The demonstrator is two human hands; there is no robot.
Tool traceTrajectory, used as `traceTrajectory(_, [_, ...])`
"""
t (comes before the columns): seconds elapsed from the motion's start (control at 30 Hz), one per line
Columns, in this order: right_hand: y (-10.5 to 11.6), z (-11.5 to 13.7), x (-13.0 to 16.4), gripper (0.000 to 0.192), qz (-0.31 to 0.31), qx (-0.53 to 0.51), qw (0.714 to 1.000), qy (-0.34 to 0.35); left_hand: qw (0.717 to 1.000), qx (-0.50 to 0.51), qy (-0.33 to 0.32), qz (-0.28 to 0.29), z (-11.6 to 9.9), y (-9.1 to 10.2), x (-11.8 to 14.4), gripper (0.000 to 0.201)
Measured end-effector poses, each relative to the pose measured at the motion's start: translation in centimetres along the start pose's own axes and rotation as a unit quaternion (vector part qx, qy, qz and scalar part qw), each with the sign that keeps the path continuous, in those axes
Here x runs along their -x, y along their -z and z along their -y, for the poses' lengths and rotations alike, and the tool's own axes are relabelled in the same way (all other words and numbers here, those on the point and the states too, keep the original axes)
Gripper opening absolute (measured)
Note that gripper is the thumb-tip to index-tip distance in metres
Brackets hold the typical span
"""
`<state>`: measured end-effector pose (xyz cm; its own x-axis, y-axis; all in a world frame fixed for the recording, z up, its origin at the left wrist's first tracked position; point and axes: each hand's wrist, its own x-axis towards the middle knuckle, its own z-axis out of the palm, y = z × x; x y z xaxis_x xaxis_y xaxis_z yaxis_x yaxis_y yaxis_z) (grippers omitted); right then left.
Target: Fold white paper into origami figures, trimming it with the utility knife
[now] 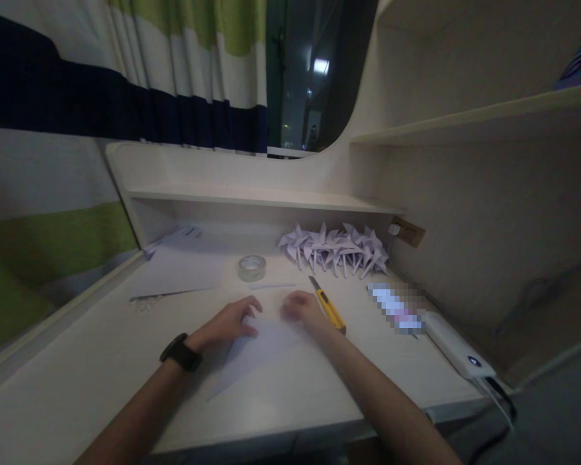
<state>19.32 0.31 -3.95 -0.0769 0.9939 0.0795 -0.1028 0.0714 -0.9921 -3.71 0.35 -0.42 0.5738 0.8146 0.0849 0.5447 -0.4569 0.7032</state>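
Observation:
A white sheet of paper (pixel 259 352) lies at an angle on the desk in front of me. My left hand (pixel 235 320), with a black watch on its wrist, is at the paper's upper left edge, its thumb and bent fingers around that edge. Over the paper's upper right side is my right hand (pixel 304 309), its fingers curled and smeared by motion; whether they hold anything is unclear. Just beyond the hands are a thin white paper stick (pixel 272 285) and a roll of clear tape (pixel 252 268). A yellow box cutter (pixel 330 306) with its blade out lies beside my right hand.
Several white paper pinwheels (pixel 336 248) are bunched at the back right. A paper stack (pixel 179 261) sits at the back left, small rings (pixel 145 303) by its edge. To the right are a lit phone (pixel 396 307) and a white power strip (pixel 458 345) with cables.

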Motion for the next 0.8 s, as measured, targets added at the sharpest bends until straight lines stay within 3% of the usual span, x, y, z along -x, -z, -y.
traceTrajectory(0.1, [0.2,-0.3,-0.4,0.024,-0.028,0.037,0.997,0.058,0.994,0.075,0.033,-0.066,0.3,0.7,-1.2,0.047])
traceTrajectory(0.23, [0.1,-0.6,-0.5,0.015,-0.073,0.173,0.968,0.168,0.979,0.163,0.046,-0.115,0.4,0.5,-2.4,0.05])
traceTrajectory(0.43, [-0.4,0.2,0.2,0.01,-0.085,0.253,0.946,0.182,0.94,0.285,0.09,-0.167,0.1,-0.5,-2.2,0.06])
traceTrajectory(0.6, [-0.4,0.8,0.3,0.016,-0.145,0.258,0.932,0.208,0.961,0.242,0.075,-0.109,0.5,0.0,-1.0,0.042])
traceTrajectory(0.8, [-0.8,1.1,1.0,0.013,-0.133,0.298,0.907,0.265,0.964,0.198,0.094,-0.152,-0.2,0.1,-0.9,0.037])
